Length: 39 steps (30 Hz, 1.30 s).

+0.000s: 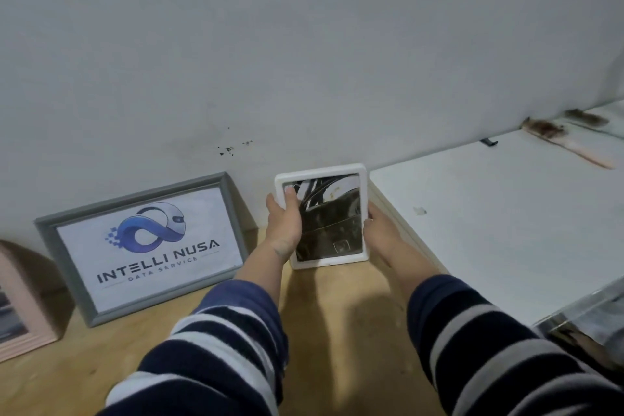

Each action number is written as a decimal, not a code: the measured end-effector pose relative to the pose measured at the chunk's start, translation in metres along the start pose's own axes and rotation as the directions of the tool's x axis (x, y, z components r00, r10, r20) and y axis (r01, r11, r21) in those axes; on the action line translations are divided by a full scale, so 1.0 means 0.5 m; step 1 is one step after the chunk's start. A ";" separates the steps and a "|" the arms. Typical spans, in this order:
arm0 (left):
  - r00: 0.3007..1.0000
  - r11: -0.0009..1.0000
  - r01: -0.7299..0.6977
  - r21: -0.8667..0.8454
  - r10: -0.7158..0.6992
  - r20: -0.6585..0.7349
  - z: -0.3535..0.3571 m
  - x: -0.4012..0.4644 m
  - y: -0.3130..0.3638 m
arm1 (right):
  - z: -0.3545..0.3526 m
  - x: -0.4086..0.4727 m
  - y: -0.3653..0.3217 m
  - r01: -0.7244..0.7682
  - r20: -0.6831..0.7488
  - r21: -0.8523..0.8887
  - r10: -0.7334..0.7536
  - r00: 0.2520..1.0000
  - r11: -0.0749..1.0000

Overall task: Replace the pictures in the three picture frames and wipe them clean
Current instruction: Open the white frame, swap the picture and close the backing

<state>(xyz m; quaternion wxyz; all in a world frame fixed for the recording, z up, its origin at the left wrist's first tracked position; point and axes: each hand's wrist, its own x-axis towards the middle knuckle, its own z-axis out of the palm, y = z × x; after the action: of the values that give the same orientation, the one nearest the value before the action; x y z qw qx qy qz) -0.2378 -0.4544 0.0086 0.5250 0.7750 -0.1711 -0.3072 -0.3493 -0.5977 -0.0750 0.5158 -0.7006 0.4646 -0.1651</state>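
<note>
A small white picture frame (332,172) with a dark picture stands upright on the wooden table, close to the wall. My left hand (283,219) grips its left edge, thumb on the front. My right hand (380,230) holds its right edge. A grey frame (135,203) showing a blue logo and the words "INTELLI NUSA" leans against the wall to the left. At the far left edge a pink frame (23,324) is partly cut off.
The wooden table (337,331) runs along a grey wall (304,61). A white raised surface (489,230) sits to the right, with a brown-stained strip (567,145) near its back. A shiny object (587,321) lies at the right edge.
</note>
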 end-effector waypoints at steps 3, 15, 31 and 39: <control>0.995 0.998 0.035 -0.059 -0.041 -0.093 -0.024 -0.009 -0.006 | -0.006 -0.098 -0.099 0.162 -0.022 -0.085 -0.164 0.986 0.983; 0.876 0.998 -0.061 -0.030 0.039 -0.481 -0.268 -0.106 -0.071 | 0.167 -0.225 -0.259 0.539 0.208 -0.546 -0.519 0.829 0.641; 0.850 0.984 0.081 0.158 0.015 -0.526 -0.400 -0.283 -0.244 | 0.339 -0.449 -0.166 0.733 0.439 -0.643 -0.677 0.591 0.222; 0.897 0.995 0.040 0.094 0.006 -0.442 -0.387 -0.331 -0.343 | 0.327 -0.537 -0.047 0.757 0.435 -0.641 -0.753 0.494 0.126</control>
<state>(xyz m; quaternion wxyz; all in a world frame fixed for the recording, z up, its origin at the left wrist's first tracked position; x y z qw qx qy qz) -0.2454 -0.1532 -0.0497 0.5077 0.8514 -0.0561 -0.1190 -0.3600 -0.2830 -0.0556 0.0047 -0.9810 0.0656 -0.1826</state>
